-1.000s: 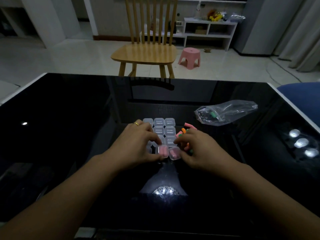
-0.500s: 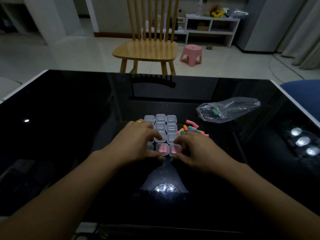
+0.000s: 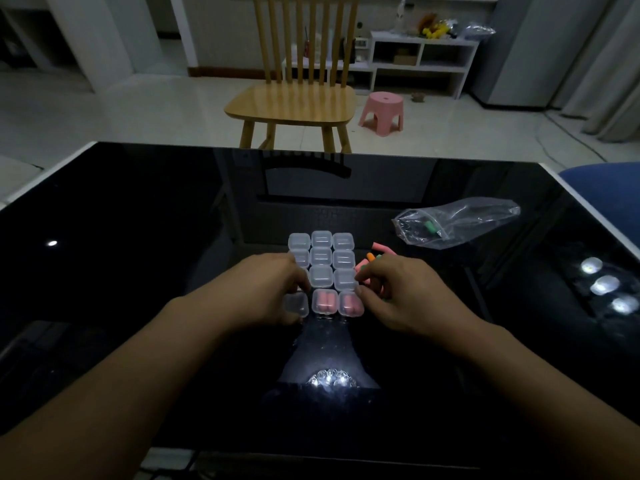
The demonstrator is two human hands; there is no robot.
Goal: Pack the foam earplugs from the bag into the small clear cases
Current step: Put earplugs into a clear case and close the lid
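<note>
Two cases [image 3: 337, 302] at centre frame already show pink plugs inside; the left hand [image 3: 266, 292] curls its fingers against the block's left edge, the right hand [image 3: 398, 296] pinches at its right corner, though what either grips I cannot tell. Such light, slick boxes should skate on the glass table [image 3: 138, 237], so hold them by the sides. Just beyond, loose earplugs [image 3: 375, 256] look soft; pinch mid-body. Upper right, the bag [image 3: 457, 221] lies limp.

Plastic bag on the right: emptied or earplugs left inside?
Not empty. The plastic bag lies flat on the table, with at least one green earplug visible inside near its left end.
</note>
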